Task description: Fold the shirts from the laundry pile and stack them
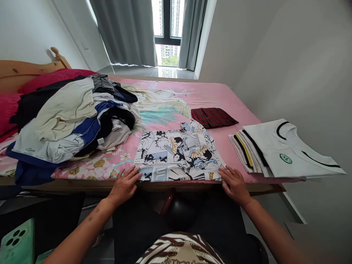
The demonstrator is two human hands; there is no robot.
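From where I sit, the far left of the bed carries a loose heap of clothes; I would keep my forearm clear of it. Next comes my left hand, its grip spread, fingertips resting on the near left corner of the printed garment. That garment lies at the bed's near edge, between my two hands, fairly flat with a few creases across its lower part. To work it well, I'd press lightly and draw both corners outward evenly, so the creases ease without the cloth sliding off the edge. Beyond its upper right lies a red plaid cloth, best left undisturbed. My right hand is at the near right corner, grip spread too, fingers laid on the fabric. Farther right sits a stack of folded shirts; I'd keep my elbow away from its overhanging edge.
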